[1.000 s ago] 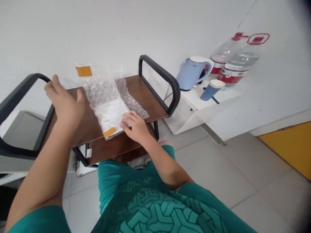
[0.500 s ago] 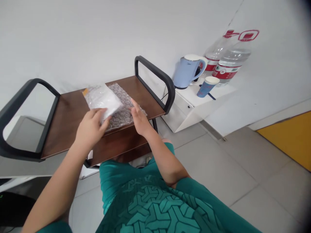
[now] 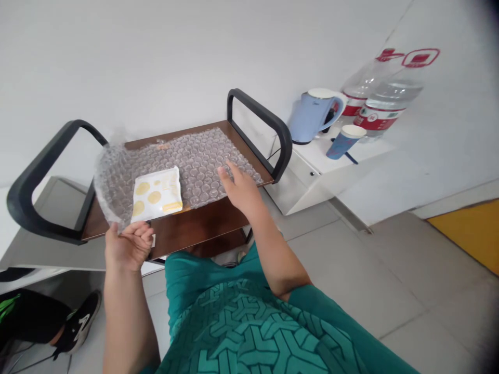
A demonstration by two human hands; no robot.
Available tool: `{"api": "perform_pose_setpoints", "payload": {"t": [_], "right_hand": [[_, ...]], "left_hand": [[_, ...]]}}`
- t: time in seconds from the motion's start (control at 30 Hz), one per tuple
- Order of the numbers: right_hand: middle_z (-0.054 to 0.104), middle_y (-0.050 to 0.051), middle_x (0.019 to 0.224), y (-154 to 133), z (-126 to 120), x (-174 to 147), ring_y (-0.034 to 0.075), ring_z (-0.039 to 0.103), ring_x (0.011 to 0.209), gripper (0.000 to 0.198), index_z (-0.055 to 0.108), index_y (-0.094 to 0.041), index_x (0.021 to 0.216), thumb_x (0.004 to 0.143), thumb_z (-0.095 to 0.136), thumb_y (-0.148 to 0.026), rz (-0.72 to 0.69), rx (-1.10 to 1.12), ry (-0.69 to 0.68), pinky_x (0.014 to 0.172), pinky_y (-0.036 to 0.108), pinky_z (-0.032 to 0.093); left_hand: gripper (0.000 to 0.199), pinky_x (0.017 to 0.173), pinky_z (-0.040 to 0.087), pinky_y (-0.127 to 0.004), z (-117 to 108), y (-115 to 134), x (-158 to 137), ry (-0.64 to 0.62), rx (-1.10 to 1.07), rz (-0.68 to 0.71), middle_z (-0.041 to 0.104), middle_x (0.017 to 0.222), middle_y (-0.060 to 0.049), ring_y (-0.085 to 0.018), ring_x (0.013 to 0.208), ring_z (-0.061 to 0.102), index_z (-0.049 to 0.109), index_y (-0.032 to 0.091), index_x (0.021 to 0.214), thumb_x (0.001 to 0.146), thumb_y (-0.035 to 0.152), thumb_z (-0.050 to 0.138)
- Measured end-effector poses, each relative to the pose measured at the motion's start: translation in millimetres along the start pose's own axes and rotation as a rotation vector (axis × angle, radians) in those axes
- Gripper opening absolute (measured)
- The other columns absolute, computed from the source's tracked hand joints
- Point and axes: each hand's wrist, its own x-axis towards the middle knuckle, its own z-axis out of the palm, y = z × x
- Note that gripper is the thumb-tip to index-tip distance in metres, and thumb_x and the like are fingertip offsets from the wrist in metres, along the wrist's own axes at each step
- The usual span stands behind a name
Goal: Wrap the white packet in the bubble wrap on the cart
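Note:
A sheet of bubble wrap (image 3: 202, 161) is spread over the top shelf (image 3: 218, 130) of a brown cart, its left part raised and curling. On the wrap's front half lies a flat white packet with yellow round spots (image 3: 157, 194). My left hand (image 3: 128, 244) is palm up just below the packet, at the wrap's front left corner. Its thumb stands apart from the half-curled fingers, and nothing shows in them. With fingers stretched out, my right hand (image 3: 242, 188) rests on the right part of the wrap.
Black rails (image 3: 265, 124) rise at both cart ends. On a white cabinet (image 3: 307, 179) to the right stand a blue kettle (image 3: 312, 117), a paper cup (image 3: 343, 143) and two large water bottles (image 3: 384, 111). Another person's shoe (image 3: 80, 322) is on the floor at lower left.
The bubble wrap, folded over before, is now unfolded to the left, and the spotted packet shows on it. My left hand has moved left and turned palm up. My right hand stays on the wrap.

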Motion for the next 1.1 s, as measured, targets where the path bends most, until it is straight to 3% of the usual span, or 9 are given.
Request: {"api": "perform_pose_setpoints", "payload": {"t": [0.1, 0.23, 0.37, 0.47, 0.57, 0.63, 0.87, 1.0, 1.1], "right_hand": [[0.063, 0.015, 0.141, 2.4, -1.2, 0.8, 0.037, 0.058, 0.132, 0.073, 0.054, -0.016, 0.144, 0.098, 0.032, -0.069, 0.043, -0.03, -0.001, 0.111, 0.056, 0.044], [0.066, 0.02, 0.134, 2.3, -0.6, 4.8, 0.038, 0.06, 0.129, 0.074, 0.056, -0.013, 0.141, 0.098, 0.034, -0.069, 0.074, -0.046, 0.027, 0.11, 0.059, 0.043], [0.063, 0.022, 0.137, -16.2, 15.4, 4.4, 0.044, 0.053, 0.133, 0.077, 0.063, -0.016, 0.134, 0.091, 0.042, -0.076, 0.032, -0.117, 0.035, 0.111, 0.07, 0.036], [0.053, 0.018, 0.15, -42.0, 39.4, -6.4, 0.047, 0.038, 0.145, 0.072, 0.059, -0.02, 0.14, 0.088, 0.058, -0.069, -0.21, -0.225, -0.128, 0.114, 0.07, 0.032], [0.046, 0.015, 0.157, -62.7, 64.1, -19.4, 0.043, 0.04, 0.144, 0.074, 0.053, -0.023, 0.147, 0.085, 0.07, -0.059, -0.493, -0.309, -0.339, 0.113, 0.063, 0.038], [0.047, 0.016, 0.156, -67.9, 75.6, -23.5, 0.041, 0.046, 0.138, 0.068, 0.056, -0.024, 0.144, 0.085, 0.073, -0.053, -0.564, -0.352, -0.353, 0.109, 0.062, 0.041], [0.068, 0.01, 0.134, -44.8, 67.7, -9.7, 0.027, 0.063, 0.123, 0.027, 0.077, -0.02, 0.11, 0.084, 0.074, -0.027, -0.55, -0.108, -0.246, 0.112, 0.049, 0.046], [0.075, 0.008, 0.123, -34.1, 52.5, -3.9, 0.024, 0.069, 0.117, 0.02, 0.078, -0.023, 0.099, 0.08, 0.073, -0.026, -0.47, 0.122, -0.187, 0.107, 0.046, 0.052], [0.078, 0.008, 0.111, -40.4, 53.4, -6.3, 0.024, 0.072, 0.109, 0.013, 0.078, -0.022, 0.089, 0.083, 0.068, -0.028, -0.406, 0.238, -0.04, 0.098, 0.045, 0.057]], "left_hand": [[0.044, 0.075, 0.06, -0.043, -18.1, 4.1, -4.2, 0.054, -0.026, 0.183, 0.067, 0.093, -0.012, -0.029, 0.103, 0.068, 0.058, 0.025, 0.1, 0.075, 0.055, 0.04], [0.068, 0.107, 0.047, -0.06, -21.5, -4.3, -22.6, 0.098, 0.231, 0.638, 0.056, 0.139, -0.014, -0.034, 0.135, 0.052, 0.051, 0.029, 0.132, 0.089, 0.065, 0.013], [0.036, 0.118, 0.03, -0.063, -10.1, -25.5, -36.6, 0.157, 0.766, 0.915, 0.06, 0.131, -0.017, -0.038, 0.139, 0.044, 0.065, 0.022, 0.114, 0.087, 0.046, 0.057], [0.042, 0.116, 0.033, -0.062, -0.9, -39.1, -37.0, 0.141, 0.991, 1.033, 0.059, 0.129, -0.02, -0.038, 0.137, 0.045, 0.06, 0.016, 0.125, 0.086, 0.034, 0.06], [0.045, 0.115, 0.033, -0.06, 4.9, -46.4, -33.3, 0.19, 0.966, 1.04, 0.057, 0.129, -0.021, -0.037, 0.137, 0.043, 0.056, 0.015, 0.128, 0.086, 0.031, 0.058], [0.048, 0.115, 0.031, -0.061, 8.0, -48.2, -32.6, 0.187, 0.928, 1.007, 0.055, 0.13, -0.021, -0.038, 0.138, 0.042, 0.056, 0.015, 0.128, 0.084, 0.032, 0.06], [0.035, 0.111, 0.041, -0.05, 12.3, -46.7, -40.4, 0.236, 0.675, 1.035, 0.055, 0.127, -0.019, -0.029, 0.125, 0.053, 0.056, 0.015, 0.122, 0.089, 0.026, 0.052], [0.025, 0.109, 0.045, -0.048, 10.2, -48.6, -39.2, 0.195, 0.728, 1.056, 0.061, 0.117, -0.016, -0.028, 0.124, 0.057, 0.06, 0.017, 0.111, 0.089, 0.023, 0.051], [0.023, 0.11, 0.044, -0.051, 14.4, -49.8, -39.4, 0.157, 0.788, 1.055, 0.064, 0.113, -0.014, -0.03, 0.127, 0.056, 0.062, 0.018, 0.107, 0.087, 0.023, 0.053]]}}
